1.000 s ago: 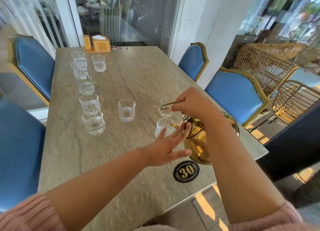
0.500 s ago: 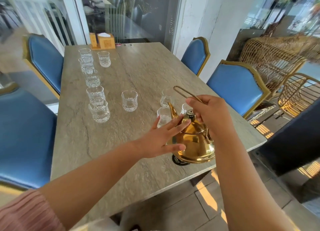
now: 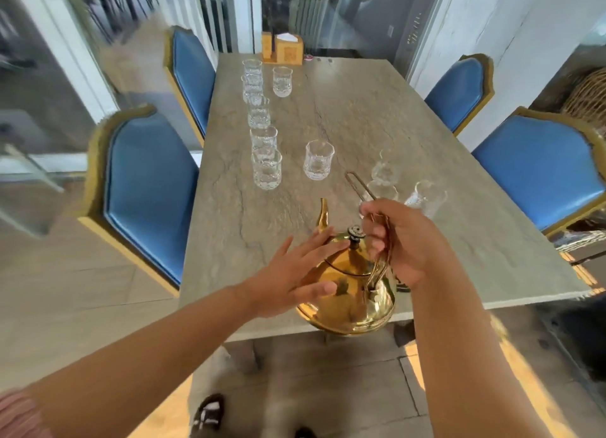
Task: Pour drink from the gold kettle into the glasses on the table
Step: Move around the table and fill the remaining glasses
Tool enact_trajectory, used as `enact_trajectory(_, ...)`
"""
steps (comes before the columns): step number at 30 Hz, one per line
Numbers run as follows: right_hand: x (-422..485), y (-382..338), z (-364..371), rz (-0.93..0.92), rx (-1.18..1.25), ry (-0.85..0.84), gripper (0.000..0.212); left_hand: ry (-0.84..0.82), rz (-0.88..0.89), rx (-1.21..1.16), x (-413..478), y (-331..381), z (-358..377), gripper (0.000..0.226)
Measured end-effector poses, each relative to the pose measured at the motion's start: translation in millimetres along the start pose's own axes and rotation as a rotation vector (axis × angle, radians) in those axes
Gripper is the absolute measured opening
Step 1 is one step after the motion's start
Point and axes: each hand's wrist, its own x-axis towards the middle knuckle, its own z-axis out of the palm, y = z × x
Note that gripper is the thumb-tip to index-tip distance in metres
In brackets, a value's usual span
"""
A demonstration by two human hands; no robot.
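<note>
The gold kettle (image 3: 347, 293) is at the near edge of the table (image 3: 360, 109), its round body overlapping that edge; I cannot tell whether it rests on the top or hangs just above it. Its spout (image 3: 324, 216) rises on the far side of the lid knob (image 3: 355, 232), pointing away from the person.

The right hand (image 3: 403, 241) is just right of the knob, fingers curled tight around the thin wire handle (image 3: 360, 188), whose loop sticks out beyond the knuckles. The left hand (image 3: 288, 273) lies flat against the kettle's left side, fingers straight and spread, fingertips reaching the lid, grasping nothing.

Just beyond the kettle, past the right hand, three glasses (image 3: 383, 168) stand close together, blurred. Farther beyond and slightly left is a single glass (image 3: 318, 160). A line of five glasses (image 3: 266, 168) runs away from the kettle on the left, with one more glass (image 3: 282, 81) beside its far end. A wooden napkin holder (image 3: 283, 49) sits at the table end farthest from the kettle. Blue chairs (image 3: 147, 191) stand on both sides.
</note>
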Motion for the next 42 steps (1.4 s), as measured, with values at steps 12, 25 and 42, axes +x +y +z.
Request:
enact_trajectory(12,14,-11,169,-0.237,-0.056,0.276,0.027,-0.139,0.170,0.175,-58,-72,-136,0.065)
enact_trajectory(25,76,-27,290,-0.393,-0.115,0.624,0.024,-0.247,0.299,0.144,-49,-146,-249,0.061)
enact_trajectory(42,228,-125,297,-0.366,0.017,0.716,0.018,-0.462,0.484,0.332,121,-218,-373,0.057)
